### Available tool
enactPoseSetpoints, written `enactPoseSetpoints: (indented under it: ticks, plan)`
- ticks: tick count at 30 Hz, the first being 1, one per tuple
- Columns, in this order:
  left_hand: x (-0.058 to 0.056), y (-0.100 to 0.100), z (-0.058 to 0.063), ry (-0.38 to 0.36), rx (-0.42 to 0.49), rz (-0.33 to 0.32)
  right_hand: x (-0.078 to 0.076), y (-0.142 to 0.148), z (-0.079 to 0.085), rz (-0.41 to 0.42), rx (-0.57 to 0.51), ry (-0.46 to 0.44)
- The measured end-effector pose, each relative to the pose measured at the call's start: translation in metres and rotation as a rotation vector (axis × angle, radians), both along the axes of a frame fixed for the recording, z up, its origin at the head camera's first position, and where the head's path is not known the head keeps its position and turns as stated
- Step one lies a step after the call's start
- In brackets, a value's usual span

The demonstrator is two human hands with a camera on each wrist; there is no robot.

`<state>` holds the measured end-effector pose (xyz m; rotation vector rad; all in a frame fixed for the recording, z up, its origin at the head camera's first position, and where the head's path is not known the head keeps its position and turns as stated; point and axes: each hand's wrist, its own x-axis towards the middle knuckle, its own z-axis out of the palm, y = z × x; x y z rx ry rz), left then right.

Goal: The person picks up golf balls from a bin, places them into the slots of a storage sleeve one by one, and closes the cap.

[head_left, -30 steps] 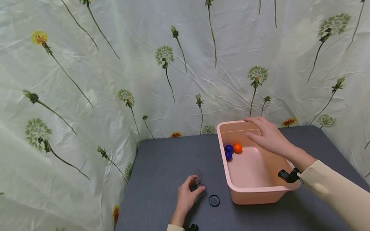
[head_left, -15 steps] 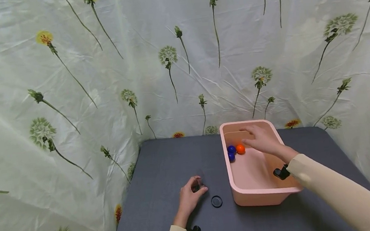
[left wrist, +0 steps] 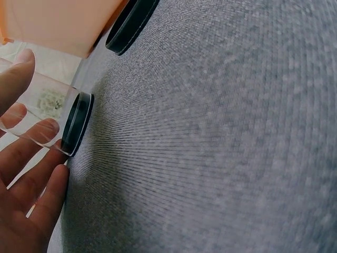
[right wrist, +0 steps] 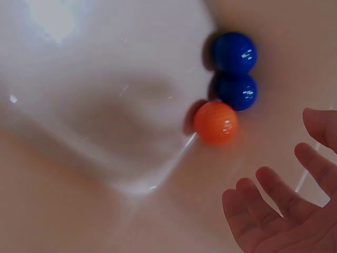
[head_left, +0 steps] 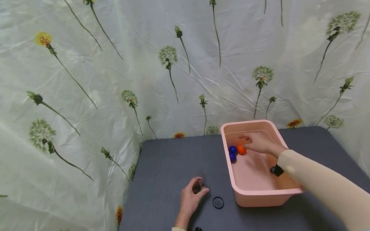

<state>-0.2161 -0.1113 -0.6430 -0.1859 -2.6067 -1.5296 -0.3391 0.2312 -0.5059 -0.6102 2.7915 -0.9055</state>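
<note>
- A flowered curtain (head_left: 146,70) fills the background, highest at 12 o'clock, its folds running down the left and right of the head view.
- The dark grey table (head_left: 163,166) stretches out below it.
- The pink bin (head_left: 259,200) stands on the table; directions below are taken from its middle, in the head view.
- The right hand (head_left: 258,142), its pale sleeve coming in from 4 o'clock, is inside the bin towards 12 o'clock. Its fingers are spread and loosely bent, pointing to about 10 o'clock, with nothing in them.
- The left hand (head_left: 190,200) is outside the bin, between 8 and 9 o'clock. Its thumb and fingers are curved around the sides of a clear container.
- The clear container (left wrist: 48,108) is in that grasp, black end down at the tabletop.
- The round black lid (head_left: 218,202) lies on the table at the container's 5 o'clock, apart from it.
- Two blue balls (right wrist: 235,54) sit by the bin wall, from 9 towards 10 o'clock.
- The orange ball (right wrist: 215,124) is just beside them at 10 o'clock, near the right fingertips but apart from them.
</note>
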Motion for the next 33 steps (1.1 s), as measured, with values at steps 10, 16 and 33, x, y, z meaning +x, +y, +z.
enactPoseSetpoints:
  ticks: [10, 16, 33]
  plan:
    - [0.006, -0.002, -0.002, -0.005, 0.012, 0.011, -0.009, -0.003, -0.013, 0.024, 0.043, -0.091]
    - [0.005, -0.001, -0.003, 0.011, 0.008, 0.008, -0.018, 0.001, -0.025, 0.025, 0.087, -0.054]
    - [0.004, 0.0, 0.0, -0.012, 0.053, -0.002, -0.019, -0.001, -0.031, -0.013, 0.082, -0.119]
